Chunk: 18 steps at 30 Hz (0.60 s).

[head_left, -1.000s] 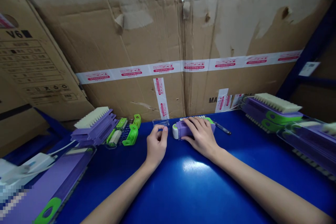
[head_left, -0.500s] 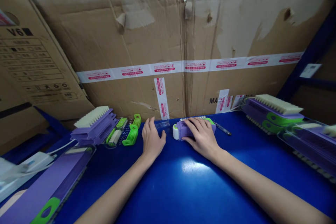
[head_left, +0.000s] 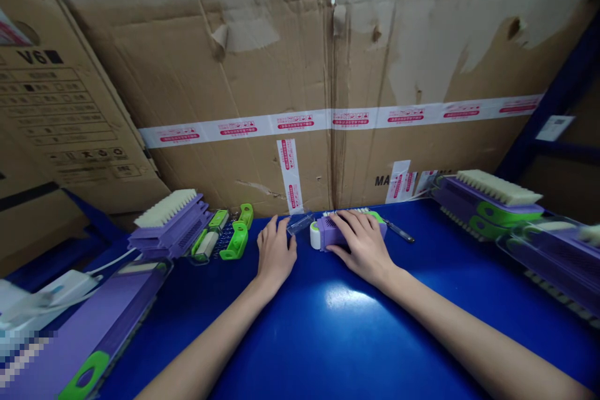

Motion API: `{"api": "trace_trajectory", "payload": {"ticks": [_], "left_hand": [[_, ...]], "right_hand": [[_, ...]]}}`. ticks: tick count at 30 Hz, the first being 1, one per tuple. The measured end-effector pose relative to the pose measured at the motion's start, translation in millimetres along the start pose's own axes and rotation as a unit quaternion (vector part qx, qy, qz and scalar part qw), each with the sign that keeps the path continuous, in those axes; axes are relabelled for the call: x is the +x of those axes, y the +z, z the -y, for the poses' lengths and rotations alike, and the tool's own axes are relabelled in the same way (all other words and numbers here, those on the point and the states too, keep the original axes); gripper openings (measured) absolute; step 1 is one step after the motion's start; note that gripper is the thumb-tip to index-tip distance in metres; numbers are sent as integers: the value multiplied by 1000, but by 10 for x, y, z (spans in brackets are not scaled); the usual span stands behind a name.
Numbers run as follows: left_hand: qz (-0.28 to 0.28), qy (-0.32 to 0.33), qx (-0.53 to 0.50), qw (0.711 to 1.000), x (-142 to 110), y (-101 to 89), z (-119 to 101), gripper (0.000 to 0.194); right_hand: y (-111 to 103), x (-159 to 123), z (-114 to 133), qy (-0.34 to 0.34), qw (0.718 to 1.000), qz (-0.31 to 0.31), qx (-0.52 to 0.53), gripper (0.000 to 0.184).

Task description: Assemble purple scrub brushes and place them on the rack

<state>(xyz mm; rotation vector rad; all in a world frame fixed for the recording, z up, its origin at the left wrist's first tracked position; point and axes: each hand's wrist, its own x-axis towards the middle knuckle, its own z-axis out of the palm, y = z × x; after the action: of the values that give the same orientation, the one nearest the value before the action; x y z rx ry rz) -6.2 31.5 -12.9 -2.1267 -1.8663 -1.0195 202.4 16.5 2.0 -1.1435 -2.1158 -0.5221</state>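
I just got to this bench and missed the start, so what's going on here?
A person is working with both bare hands at a blue table. The right hand holds a purple unit with a white end against the tabletop. The left hand is at a clear plastic piece beside it; whether it grips the piece is unclear. Green parts lie to the left, and a pen lies right of the unit.

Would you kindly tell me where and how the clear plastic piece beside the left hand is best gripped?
Probably by its left end, pinched between thumb and fingers, coming from the left: the clear plastic piece is long and narrow, that end lies beside the left hand, and the purple device is near its right end.
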Motion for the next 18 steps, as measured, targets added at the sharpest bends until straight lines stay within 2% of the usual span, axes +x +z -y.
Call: {"api": "trace_trajectory", "payload": {"ticks": [6, 13, 18], "left_hand": [[6, 68, 10, 998, -29, -48, -49, 14], [18, 118, 6, 993, -55, -133, -121, 28], [24, 169, -44, 984, -60, -165, -151, 33]], "right_hand": [[5, -6, 4, 9, 1000, -7, 8, 52], [-7, -2, 13, 10, 1000, -4, 7, 51], [-6, 0, 23, 30, 999, -24, -12, 50]]}}
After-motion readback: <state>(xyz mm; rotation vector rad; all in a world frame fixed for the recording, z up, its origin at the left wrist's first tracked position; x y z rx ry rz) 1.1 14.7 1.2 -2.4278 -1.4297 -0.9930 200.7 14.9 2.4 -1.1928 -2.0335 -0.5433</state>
